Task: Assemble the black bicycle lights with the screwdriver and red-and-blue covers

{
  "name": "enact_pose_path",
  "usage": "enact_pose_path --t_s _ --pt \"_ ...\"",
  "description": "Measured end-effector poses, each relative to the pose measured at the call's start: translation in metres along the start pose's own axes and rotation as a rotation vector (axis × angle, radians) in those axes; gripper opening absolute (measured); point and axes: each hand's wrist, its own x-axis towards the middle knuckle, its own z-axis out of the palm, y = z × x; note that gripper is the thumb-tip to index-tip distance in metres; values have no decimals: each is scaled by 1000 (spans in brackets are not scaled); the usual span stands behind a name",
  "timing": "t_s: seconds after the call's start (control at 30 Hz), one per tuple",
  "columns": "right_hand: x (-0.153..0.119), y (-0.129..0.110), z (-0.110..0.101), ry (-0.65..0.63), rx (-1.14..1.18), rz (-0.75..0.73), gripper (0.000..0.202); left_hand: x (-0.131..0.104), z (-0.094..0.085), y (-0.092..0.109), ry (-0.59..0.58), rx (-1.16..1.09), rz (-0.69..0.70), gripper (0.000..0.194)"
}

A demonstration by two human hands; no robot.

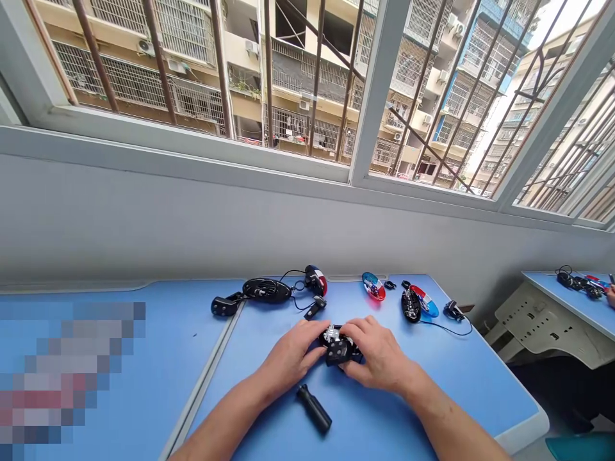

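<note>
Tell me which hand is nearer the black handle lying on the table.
Left. The left hand is just beyond the black handle, not touching it; the right hand is farther away, beyond and to its right.

Backs, along the far edge of the blue table, onto a plain pale wall; opens above, through barred, pale-framed windows, onto daylit apartment blocks; past the right edge, extends to another blue-topped table.
</note>
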Motion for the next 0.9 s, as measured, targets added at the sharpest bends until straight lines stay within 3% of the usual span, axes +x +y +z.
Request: enact_pose_path --t_s 0.17,0.5,0.73,0.9 --pt "-2 -7 4 -2 -83 52 53 0 2 0 7 -4 18 45" --pt "1 4 16 159 -228 250 49 -1 -3 11 8 67 -5 42" --pt "39 9 18 96 -375 316 24 0 -5 16 -30 95 -44 40" --pt "68 13 19 119 -396 347 19 0 -6 19 -38 107 -46 37"
